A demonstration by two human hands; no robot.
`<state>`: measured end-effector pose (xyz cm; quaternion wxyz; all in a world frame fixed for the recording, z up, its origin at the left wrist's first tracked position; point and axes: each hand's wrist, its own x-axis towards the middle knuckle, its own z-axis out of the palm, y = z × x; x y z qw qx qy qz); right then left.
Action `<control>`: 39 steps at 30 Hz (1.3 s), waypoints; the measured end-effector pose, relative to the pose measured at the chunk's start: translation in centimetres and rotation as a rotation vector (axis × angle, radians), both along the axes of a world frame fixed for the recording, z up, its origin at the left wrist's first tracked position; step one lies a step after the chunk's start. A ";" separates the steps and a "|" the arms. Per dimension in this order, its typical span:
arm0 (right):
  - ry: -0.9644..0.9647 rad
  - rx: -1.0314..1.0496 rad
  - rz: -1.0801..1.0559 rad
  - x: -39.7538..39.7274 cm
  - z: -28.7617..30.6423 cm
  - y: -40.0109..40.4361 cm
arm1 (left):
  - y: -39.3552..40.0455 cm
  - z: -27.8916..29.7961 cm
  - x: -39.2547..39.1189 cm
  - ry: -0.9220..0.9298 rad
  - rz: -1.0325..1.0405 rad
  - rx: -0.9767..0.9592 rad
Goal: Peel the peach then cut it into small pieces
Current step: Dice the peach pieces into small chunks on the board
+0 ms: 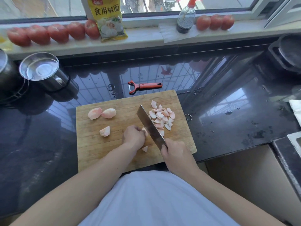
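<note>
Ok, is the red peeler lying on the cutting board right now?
No, the peeler lies on the dark countertop just beyond the far edge of the cutting board.

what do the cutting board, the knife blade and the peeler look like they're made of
Cutting board: wood or bamboo, matte tan with visible grain. Knife blade: shiny grey metal, likely steel. Peeler: handle probably plastic, glossy red with black trim.

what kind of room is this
Most likely a home kitchen: a wooden cutting board with peach pieces on a dark glossy counter, a gas burner at the far right, and tomatoes lined along the windowsill.
</note>
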<state>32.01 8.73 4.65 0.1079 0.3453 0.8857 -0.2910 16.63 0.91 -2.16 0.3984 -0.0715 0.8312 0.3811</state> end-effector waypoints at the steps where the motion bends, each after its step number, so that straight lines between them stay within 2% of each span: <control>1: -0.007 0.006 0.017 -0.1 0.1 0.0 | 0.0 -0.2 0.0 -0.005 0.012 -0.001; 10: -0.060 0.047 0.089 -0.7 0.5 -0.5 | 0.1 0.3 0.2 0.020 0.024 0.012; 22: -0.197 0.070 0.134 0.3 1.2 -0.6 | 0.2 0.0 0.3 0.116 -0.061 -0.031; 30: -0.171 0.066 0.123 -0.5 1.1 -0.5 | 0.5 0.2 0.0 0.158 -0.105 -0.080; 39: -0.134 0.048 0.093 -0.5 0.9 -0.4 | 0.0 0.0 0.0 0.134 -0.079 -0.020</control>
